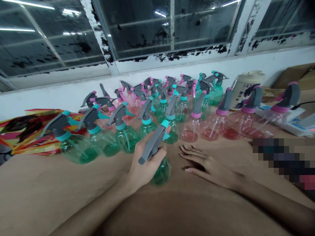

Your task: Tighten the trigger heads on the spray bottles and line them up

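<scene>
My left hand (145,160) is wrapped round the neck of a green spray bottle (161,173) with a grey and teal trigger head. Its base is at the tabletop, in front of the others; whether it touches the wood I cannot tell. My right hand (206,164) lies on the table to the right, fingers spread, holding nothing. Just beyond my hands runs a row of spray bottles: green ones with teal collars, such as the green bottle (126,137) on the left, and pink ones with pink collars, such as the pink bottle (190,129) on the right.
More green and pink spray bottles crowd behind the front row. At left lies a colourful plastic bag (36,131). A cream tumbler (246,87), a white power strip (297,123) and a brown cardboard piece (295,77) are at right. A white wall with windows stands behind the wooden table (61,193).
</scene>
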Demonstrator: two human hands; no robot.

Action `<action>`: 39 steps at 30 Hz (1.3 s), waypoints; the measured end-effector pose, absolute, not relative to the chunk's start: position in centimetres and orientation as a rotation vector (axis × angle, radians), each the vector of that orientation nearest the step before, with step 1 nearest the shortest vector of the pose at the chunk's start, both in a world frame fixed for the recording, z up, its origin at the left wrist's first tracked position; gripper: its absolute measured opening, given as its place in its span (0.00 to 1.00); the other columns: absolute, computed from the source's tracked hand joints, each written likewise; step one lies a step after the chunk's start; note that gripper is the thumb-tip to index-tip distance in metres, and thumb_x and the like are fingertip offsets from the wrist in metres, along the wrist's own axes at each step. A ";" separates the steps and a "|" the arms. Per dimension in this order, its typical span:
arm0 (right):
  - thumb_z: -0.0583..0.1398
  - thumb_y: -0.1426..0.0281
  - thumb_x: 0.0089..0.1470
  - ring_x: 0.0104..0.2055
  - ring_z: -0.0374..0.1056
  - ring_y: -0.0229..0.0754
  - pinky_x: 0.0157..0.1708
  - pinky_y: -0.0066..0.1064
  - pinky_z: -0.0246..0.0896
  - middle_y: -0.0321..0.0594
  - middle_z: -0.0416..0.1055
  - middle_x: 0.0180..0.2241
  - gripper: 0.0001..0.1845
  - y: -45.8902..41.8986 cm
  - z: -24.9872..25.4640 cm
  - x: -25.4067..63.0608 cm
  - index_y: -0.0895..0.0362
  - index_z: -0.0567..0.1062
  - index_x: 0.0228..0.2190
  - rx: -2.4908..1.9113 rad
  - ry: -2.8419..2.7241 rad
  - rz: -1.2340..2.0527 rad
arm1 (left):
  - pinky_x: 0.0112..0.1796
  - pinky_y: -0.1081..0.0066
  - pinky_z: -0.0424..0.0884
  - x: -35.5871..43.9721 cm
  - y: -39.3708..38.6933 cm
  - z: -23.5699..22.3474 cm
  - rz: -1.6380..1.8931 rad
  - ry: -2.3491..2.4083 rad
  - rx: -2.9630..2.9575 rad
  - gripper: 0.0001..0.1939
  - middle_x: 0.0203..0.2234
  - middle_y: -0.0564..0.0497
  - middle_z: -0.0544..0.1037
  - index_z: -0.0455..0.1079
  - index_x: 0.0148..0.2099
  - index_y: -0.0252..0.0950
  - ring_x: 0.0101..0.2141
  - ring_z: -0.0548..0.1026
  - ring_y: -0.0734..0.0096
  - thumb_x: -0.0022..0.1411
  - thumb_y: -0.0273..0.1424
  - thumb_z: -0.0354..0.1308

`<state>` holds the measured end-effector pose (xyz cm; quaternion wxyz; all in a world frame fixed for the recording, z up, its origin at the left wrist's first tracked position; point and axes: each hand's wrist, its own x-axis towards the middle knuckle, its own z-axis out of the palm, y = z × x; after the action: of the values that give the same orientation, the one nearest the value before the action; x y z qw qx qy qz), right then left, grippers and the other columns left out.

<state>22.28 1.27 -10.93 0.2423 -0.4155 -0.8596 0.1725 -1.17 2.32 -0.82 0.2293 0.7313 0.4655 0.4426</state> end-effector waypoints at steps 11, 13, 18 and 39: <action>0.55 0.56 0.59 0.64 0.51 0.46 0.63 0.47 0.47 0.38 0.58 0.62 0.28 1.2 -10.8 22.1 0.48 0.61 0.59 -1.151 -2.358 0.468 | 0.25 0.71 0.63 -1.2 2.4 -0.5 1.144 1.190 1.946 0.03 0.19 0.58 0.63 0.66 0.32 0.42 0.20 0.63 0.72 0.53 0.28 0.53; 0.55 0.56 0.59 0.64 0.51 0.46 0.63 0.48 0.47 0.37 0.58 0.62 0.28 1.2 -10.9 22.2 0.47 0.61 0.59 -1.146 -2.344 0.475 | 0.25 0.71 0.63 -1.3 2.5 -0.5 1.106 1.179 1.923 0.02 0.19 0.58 0.64 0.65 0.32 0.42 0.20 0.64 0.71 0.53 0.29 0.53; 0.56 0.56 0.58 0.64 0.51 0.47 0.62 0.49 0.47 0.37 0.58 0.62 0.28 1.2 -11.0 22.3 0.47 0.62 0.59 -1.132 -2.341 0.471 | 0.23 0.72 0.62 -1.4 2.7 -0.2 1.081 1.120 1.929 0.05 0.19 0.58 0.65 0.66 0.32 0.42 0.20 0.63 0.72 0.51 0.27 0.52; 0.56 0.56 0.58 0.64 0.52 0.47 0.63 0.48 0.47 0.36 0.58 0.62 0.27 1.2 -10.8 22.2 0.47 0.64 0.58 -1.151 -2.347 0.459 | 0.25 0.71 0.65 -0.9 2.5 -0.9 1.195 1.195 1.905 0.03 0.18 0.58 0.69 0.66 0.31 0.40 0.21 0.68 0.71 0.54 0.26 0.54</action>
<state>22.22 1.17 -10.81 0.2415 -0.4210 -0.8581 0.1678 -0.92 2.50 -0.88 0.2932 0.7153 0.4486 0.4485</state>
